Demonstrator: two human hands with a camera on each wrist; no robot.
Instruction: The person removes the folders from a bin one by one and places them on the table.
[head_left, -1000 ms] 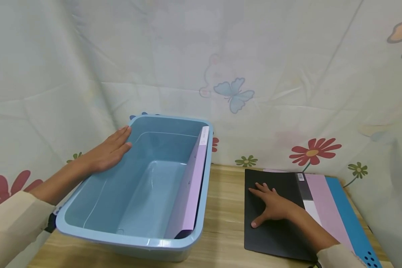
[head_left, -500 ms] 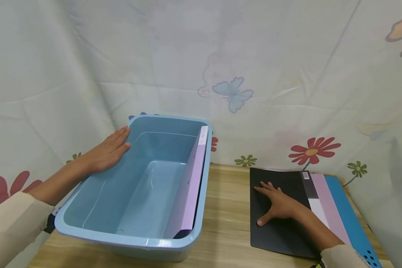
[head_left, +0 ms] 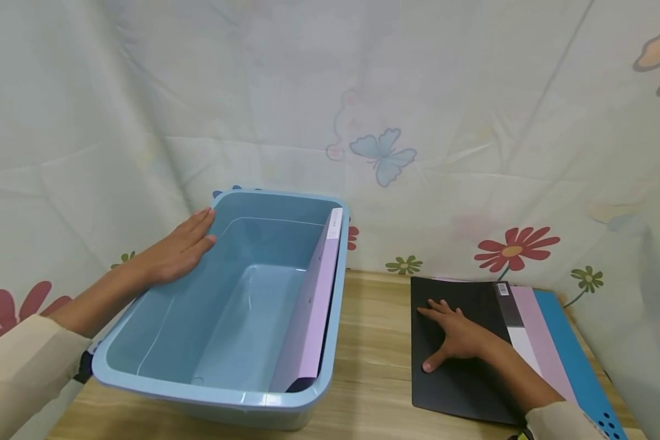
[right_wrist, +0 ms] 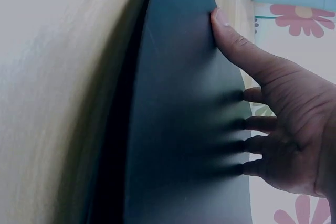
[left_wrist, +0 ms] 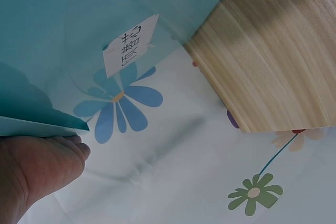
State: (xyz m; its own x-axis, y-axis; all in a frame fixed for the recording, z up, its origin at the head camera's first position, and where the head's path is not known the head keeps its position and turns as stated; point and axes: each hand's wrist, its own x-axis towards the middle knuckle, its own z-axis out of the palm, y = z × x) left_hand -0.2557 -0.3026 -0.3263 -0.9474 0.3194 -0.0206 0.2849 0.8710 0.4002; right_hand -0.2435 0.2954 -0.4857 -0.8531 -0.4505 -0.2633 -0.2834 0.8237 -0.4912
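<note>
On the left side of the light blue plastic bin (head_left: 209,394), my left hand (head_left: 181,249) rests with fingers extended along the rim. A lilac file folder (head_left: 313,305) with a white label stands on edge inside, against the bin's right wall. My right hand (head_left: 456,335) is spread over a black file folder (head_left: 456,391). In the right wrist view, the thumb and fingertips of the right hand (right_wrist: 294,119) touch the black cover. Beneath that folder lie a lilac folder (head_left: 533,318) and a blue folder (head_left: 569,354), partly covered.
The wooden tabletop (head_left: 368,342) shows between the bin and the folders. A white curtain (head_left: 286,110) with flowers and butterflies hangs close behind. In the left wrist view, a white label (left_wrist: 130,45) with writing shows on the bin's outer side.
The black folder has slid slightly right under my right hand, covering more of the lilac folder; over the last half second it stays put. My left hand and the bin stay in place.
</note>
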